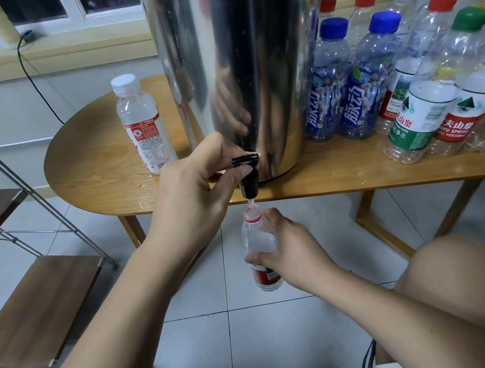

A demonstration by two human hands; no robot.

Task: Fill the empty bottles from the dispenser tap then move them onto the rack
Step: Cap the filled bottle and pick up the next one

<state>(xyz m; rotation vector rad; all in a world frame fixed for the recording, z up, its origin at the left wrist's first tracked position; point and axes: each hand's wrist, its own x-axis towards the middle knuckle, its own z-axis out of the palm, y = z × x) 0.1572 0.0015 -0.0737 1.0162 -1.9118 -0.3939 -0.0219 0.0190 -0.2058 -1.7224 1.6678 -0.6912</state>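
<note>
One steel dispenser (248,70) stands on the wooden tabletop (96,163), with one black tap (248,179) at its base, jutting past the front edge. To the dispenser's left is a single white-capped bottle (143,126), upright and capped. To the dispenser's right is a crowd of capped clear bottles (429,81). Among them are two with blue caps right next to the dispenser, one with a green cap, and at least three with red caps. Several more have white caps, but they overlap too much to give a sure total. Farther to the dispenser's left, down on the floor, is the rack (29,299), with two wooden shelves in view.

Both hands are busy. The left hand (191,192) has its fingers curled over the tap lever and its thumb pressed beneath it. The right hand (291,252) is wrapped round the middle of one uncapped bottle (258,236) with a red label. It holds the bottle upright directly below the dispenser's tap, with the open mouth just under the spout.
</note>
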